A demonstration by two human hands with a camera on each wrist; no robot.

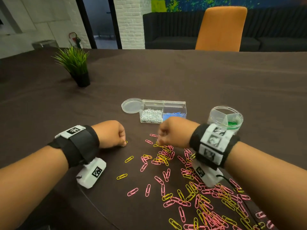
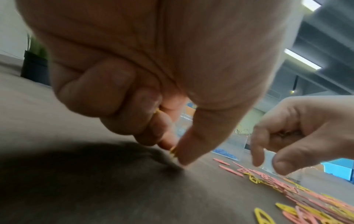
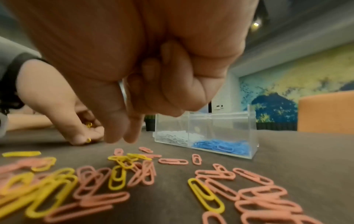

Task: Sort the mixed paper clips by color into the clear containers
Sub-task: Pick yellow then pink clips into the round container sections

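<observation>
A dark brown table (image 1: 182, 77) fills the head view, which alone takes in the whole layout: an orange chair (image 1: 221, 29) at the far edge, one potted plant (image 1: 74, 63) far left, and a round clear container (image 1: 225, 117) with dividers on the right, green clips in one compartment. Neither wrist view shows that round container clearly.

Between the hands, further back, stands a rectangular clear box (image 1: 163, 112) of two compartments: silver clips on the left, blue clips on the right (the right wrist view shows this split most plainly). One round clear lid (image 1: 132, 105) lies touching the box's left end.

The unsorted paper clips (image 1: 191, 185) are thin wire loops in two colours, pink and yellow, scattered from the table's middle toward the near right corner, too many and too overlapped to count.

The left hand (image 1: 108, 134) rests curled on the table left of the pile. The left wrist view shows what the head view hides: thumb and forefinger pinch a yellow clip (image 2: 173, 150) at the table surface, and another bit of yellow sits among the curled fingers (image 2: 138, 109).

The right hand (image 1: 174, 131) hovers over the pile's far edge, its outer fingers curled in, thumb and forefinger pointing down with a small gap between them, holding nothing visible.
</observation>
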